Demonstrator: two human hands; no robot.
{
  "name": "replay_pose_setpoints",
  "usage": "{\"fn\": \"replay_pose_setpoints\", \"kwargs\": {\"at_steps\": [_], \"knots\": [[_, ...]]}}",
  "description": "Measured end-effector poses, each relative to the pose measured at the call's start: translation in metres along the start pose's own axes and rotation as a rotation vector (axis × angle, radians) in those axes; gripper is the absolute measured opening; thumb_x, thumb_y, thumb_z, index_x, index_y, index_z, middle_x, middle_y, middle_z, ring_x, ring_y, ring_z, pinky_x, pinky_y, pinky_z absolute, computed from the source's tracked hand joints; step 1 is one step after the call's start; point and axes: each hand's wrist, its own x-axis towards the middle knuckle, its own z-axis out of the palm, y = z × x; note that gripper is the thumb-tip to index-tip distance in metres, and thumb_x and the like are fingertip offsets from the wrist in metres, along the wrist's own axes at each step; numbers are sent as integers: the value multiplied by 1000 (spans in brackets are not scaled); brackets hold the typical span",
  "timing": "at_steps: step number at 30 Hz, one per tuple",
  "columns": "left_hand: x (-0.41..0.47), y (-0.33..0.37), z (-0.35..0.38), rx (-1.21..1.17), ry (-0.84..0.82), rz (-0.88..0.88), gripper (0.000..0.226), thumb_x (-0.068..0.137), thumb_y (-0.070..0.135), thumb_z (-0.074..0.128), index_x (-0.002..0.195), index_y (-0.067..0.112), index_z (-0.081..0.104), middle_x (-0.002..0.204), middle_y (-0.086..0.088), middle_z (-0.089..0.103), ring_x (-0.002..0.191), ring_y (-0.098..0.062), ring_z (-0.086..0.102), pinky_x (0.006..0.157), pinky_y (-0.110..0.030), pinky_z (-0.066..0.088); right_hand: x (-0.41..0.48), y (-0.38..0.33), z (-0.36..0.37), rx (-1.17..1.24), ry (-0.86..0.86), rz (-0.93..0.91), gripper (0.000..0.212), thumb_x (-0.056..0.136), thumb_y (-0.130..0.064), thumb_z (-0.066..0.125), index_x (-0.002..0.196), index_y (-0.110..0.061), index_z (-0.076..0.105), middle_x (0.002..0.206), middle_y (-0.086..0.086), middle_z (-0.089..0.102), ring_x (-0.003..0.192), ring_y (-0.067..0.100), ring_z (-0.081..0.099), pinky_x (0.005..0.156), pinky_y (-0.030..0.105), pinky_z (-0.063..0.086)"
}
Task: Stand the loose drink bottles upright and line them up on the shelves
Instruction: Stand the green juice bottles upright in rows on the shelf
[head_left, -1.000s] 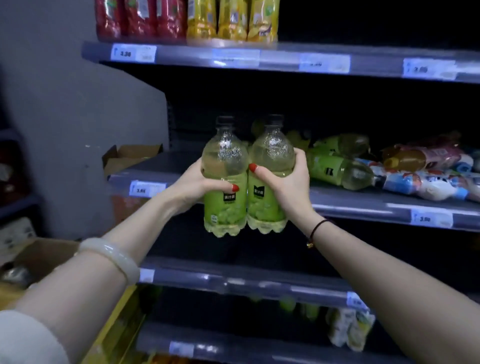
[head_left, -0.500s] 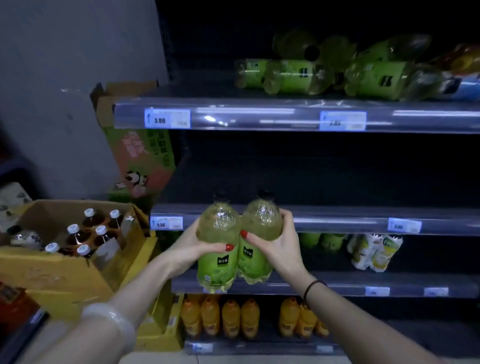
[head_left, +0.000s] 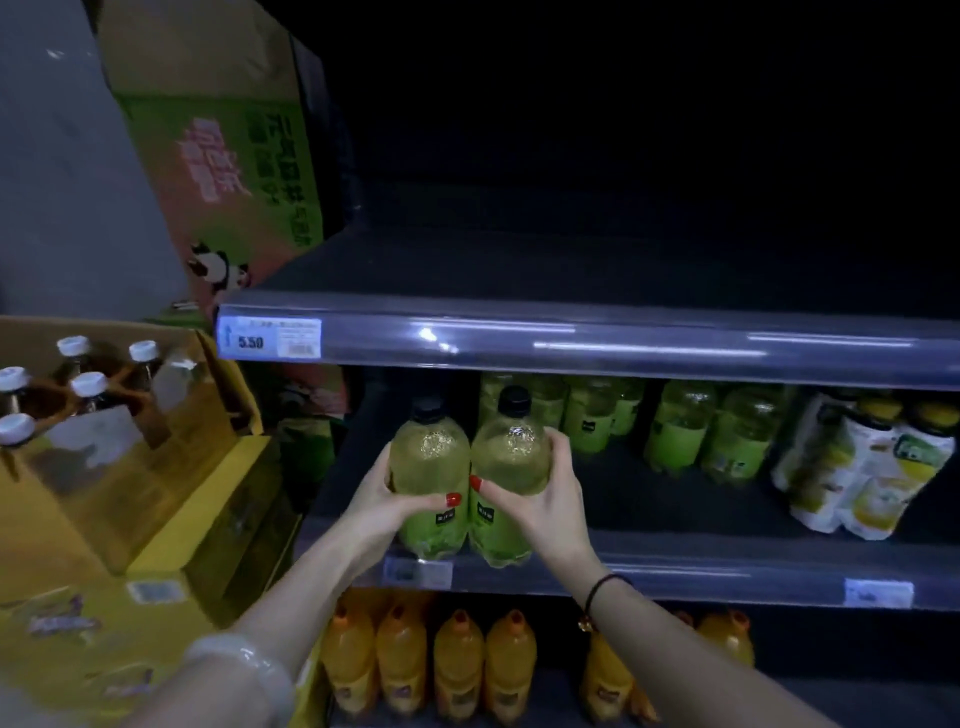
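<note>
Dim feed on my end. Upper shelf recess (head_left: 623, 156) near black. Glare streaks on shelf edge strip (head_left: 571, 343) (light from overhead, behind me). Yellow carton (head_left: 78, 623) soft, smeared; edges bowed by wide lens.

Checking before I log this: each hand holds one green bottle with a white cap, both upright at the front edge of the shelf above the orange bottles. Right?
Not quite: the head view shows black caps. The left hand and right hand each hold one upright green bottle at the front edge of the shelf above the orange bottles.
</note>
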Motion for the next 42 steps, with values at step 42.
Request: {"fn": "replay_pose_setpoints", "kwargs": {"at_steps": [42], "knots": [[-11,123,75,605,206,738,9,84,31,58,90,27,63,81,11,68,78,-9,65,71,-34,55,39,-117,-45,-657,31,-545,34,92,-31,41,109,-12,64,86,4,72,70,23,68,59,33,54]]}}
